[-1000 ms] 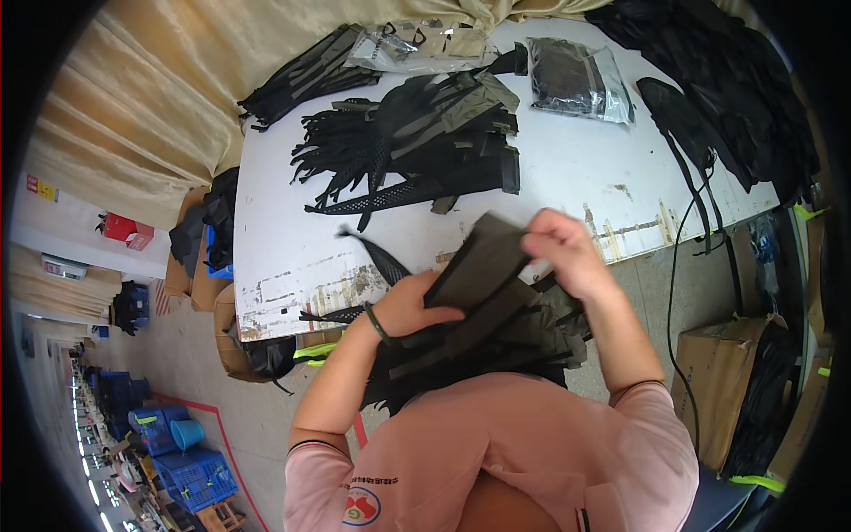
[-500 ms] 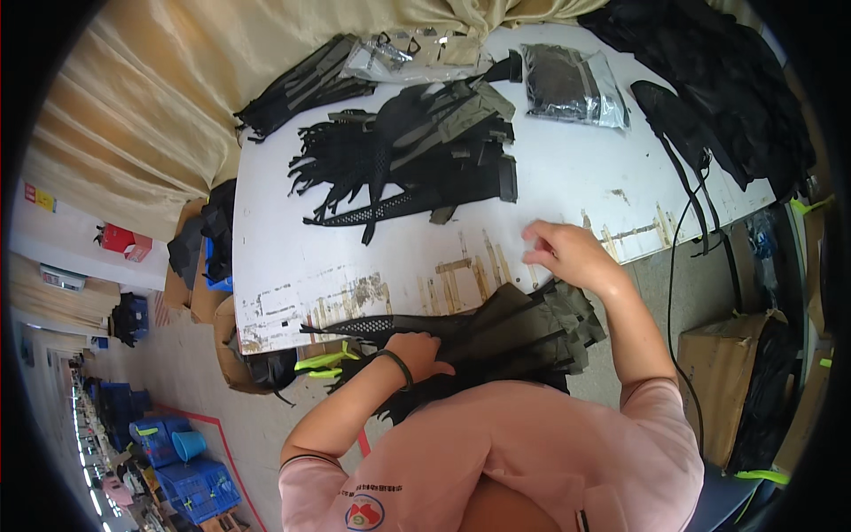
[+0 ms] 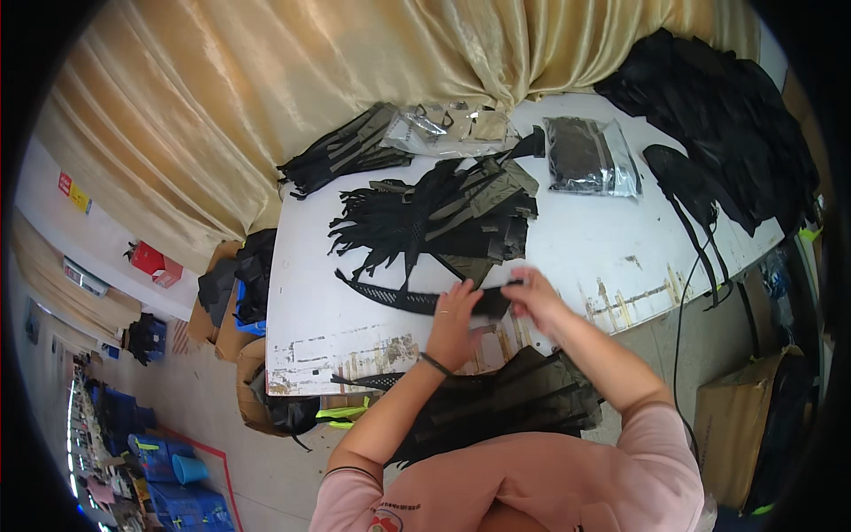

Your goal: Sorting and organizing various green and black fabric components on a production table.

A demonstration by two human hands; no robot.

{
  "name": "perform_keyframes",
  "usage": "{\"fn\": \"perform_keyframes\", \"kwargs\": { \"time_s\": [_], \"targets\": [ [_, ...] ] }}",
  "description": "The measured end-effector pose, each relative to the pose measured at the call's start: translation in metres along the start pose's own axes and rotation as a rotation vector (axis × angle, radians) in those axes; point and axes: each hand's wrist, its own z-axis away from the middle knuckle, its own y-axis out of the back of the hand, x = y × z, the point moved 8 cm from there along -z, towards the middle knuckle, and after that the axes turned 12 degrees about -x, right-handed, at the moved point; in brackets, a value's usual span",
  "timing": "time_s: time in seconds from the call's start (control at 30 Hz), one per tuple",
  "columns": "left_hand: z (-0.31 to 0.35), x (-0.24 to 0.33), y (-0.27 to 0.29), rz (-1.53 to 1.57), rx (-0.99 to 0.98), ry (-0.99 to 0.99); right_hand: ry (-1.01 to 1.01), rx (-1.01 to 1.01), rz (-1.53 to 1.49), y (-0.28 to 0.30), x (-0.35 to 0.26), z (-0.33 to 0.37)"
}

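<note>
A black fabric strip with a mesh section [image 3: 403,300] lies crosswise on the near middle of the white table [image 3: 306,332]. My right hand [image 3: 539,300] pinches its right end between thumb and fingers. Across the strip's middle rests my left hand [image 3: 454,326], fingers stretched out and thumb apart, slightly blurred. Just beyond is a pile of black and dark olive fabric strips [image 3: 434,213] with narrow loose ends pointing left. Against my body, at the near table edge, a second bundle of dark strips [image 3: 523,399] lies partly hidden under my forearms.
At the back are another strip bundle [image 3: 346,151], a clear bag of beige pieces [image 3: 452,130] and a bagged dark item [image 3: 585,158]. A large black fabric heap [image 3: 718,124] covers the far right. Cardboard boxes stand left [image 3: 253,363] and right [image 3: 731,426]; a thin cable [image 3: 681,355] hangs at right.
Both hands have moved forward onto the table. My left hand has left the near bundle for one mesh strip, now drawn toward me from the pile; my right hand has gripped its end.
</note>
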Motion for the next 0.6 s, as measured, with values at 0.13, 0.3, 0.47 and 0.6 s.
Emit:
{"fn": "perform_keyframes", "kwargs": {
  "time_s": [0.13, 0.3, 0.47, 0.6],
  "targets": [
    [-0.004, -0.004, -0.045, 0.536, -0.198, 0.091, 0.171, -0.005, 0.005, -0.018, -0.005, 0.057],
    [0.007, -0.014, -0.082, 0.922, -0.610, 0.321, 0.879, 0.166, 1.428, -0.090, -0.078, 0.116],
    [0.026, -0.024, -0.068, 0.745, -0.419, 0.285, 0.625, -0.075, 1.427, -0.072, -0.034, 0.083],
    [0.033, -0.029, -0.072, 0.773, -0.313, 0.226, 0.536, -0.161, 1.387, -0.079, -0.028, 0.081]
  ]
}}
